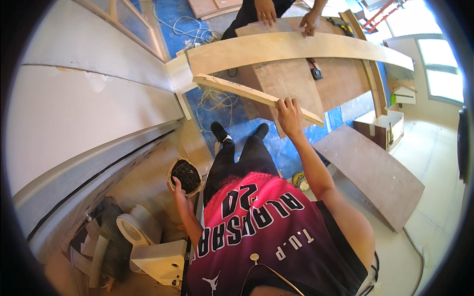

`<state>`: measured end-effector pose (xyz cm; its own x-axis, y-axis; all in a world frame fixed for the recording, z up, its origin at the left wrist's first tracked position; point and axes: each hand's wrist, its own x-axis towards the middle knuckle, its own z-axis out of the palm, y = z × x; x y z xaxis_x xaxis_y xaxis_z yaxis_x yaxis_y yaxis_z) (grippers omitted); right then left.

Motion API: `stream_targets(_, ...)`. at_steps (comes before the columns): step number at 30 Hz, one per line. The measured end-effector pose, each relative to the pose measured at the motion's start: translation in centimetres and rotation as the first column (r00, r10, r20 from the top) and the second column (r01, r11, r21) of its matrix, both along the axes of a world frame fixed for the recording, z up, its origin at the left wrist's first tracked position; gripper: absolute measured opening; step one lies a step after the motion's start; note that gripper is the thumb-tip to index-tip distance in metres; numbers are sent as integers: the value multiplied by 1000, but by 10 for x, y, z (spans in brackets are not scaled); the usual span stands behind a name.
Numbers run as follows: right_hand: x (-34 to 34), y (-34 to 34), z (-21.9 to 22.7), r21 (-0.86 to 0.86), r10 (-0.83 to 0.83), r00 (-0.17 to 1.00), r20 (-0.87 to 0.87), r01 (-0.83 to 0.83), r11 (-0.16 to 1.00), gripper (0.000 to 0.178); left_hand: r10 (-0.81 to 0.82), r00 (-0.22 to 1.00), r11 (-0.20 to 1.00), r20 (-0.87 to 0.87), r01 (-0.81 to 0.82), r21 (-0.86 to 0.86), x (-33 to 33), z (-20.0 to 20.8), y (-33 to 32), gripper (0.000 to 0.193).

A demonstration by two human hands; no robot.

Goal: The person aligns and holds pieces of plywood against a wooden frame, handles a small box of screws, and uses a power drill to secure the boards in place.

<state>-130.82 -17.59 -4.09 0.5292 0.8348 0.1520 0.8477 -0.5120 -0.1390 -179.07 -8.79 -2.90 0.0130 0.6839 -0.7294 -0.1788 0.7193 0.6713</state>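
1. The right arm reaches forward from the shoulder, the elbow only slightly bent; the right hand (pixel 290 116) is out past the feet in view, knuckles up and fingers curled over.
2. The left arm is bent close to the body, and the left hand (pixel 183 196) is out to the left side, thumb over a rim.
3. The right grip is closed around a wooden strip (pixel 242 92), well off its middle and near its right end; a short piece sticks out to the right, the longer part to the left.
4. The left grip is closed on a bag (pixel 199 186) of dark nails (pixel 186 172), held at its near side, with the bag just beyond the fingers.
5. The strip's long axis slants: the left end points forward and left, the right end back toward the person and right. Its left end appears near a curved board (pixel 291 48); whether they touch, I cannot tell.
6. The bag's mouth faces up. A co-worker's hands (pixel 310 23) are at the board's far edge, above a desk (pixel 340 81) of wooden sheets.
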Motion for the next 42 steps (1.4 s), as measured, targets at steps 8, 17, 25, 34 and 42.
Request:
stream_targets(8,-3,-51,3,303,-56,968,244,-21,953,8,-104,994,994,44,102,45,-4,-26,23,66)
stream_targets(17,-12,-82,23,254,-146,959,244,82,964,24,-175,984,983,11,175,51,7,-22,32,63)
stream_targets(25,-41,-106,42,9,-249,944,-218,257,966,28,-181,983,981,9,180,68,3,-17,15,63)
stream_targets(34,-37,-183,44,1,-508,788,-347,542,840,39,-441,896,895,45,436,94,100,-28,8,67)
stream_targets(42,-15,-279,53,94,-485,525,-699,740,666,53,-814,580,581,39,809,84,340,-57,-19,66)
